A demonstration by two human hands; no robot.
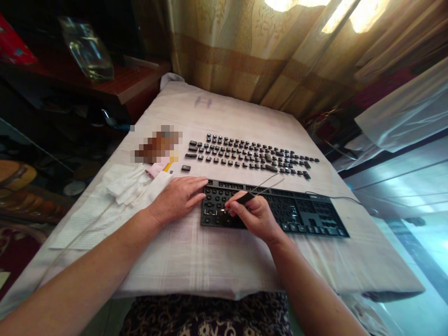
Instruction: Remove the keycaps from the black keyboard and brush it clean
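Observation:
A black keyboard base (301, 212) with its keycaps taken off lies on the cloth-covered table (217, 261). My left hand (178, 197) rests flat at the keyboard's left end, fingers stretched out and touching its edge. My right hand (254, 213) is closed in a pinch on a thin wire-loop keycap puller (261, 186), whose tip is down on the keyboard's left part. The removed keycaps (250, 155) are laid out in rows behind the keyboard. One loose keycap (185, 168) lies apart to the left.
White cloths (131, 184) lie at the left beside my left hand. A blurred-out object (157, 144) sits behind them. A dark wooden shelf (115, 84) stands at the far left, curtains (262, 56) at the back. The keyboard cable (345, 198) runs off right.

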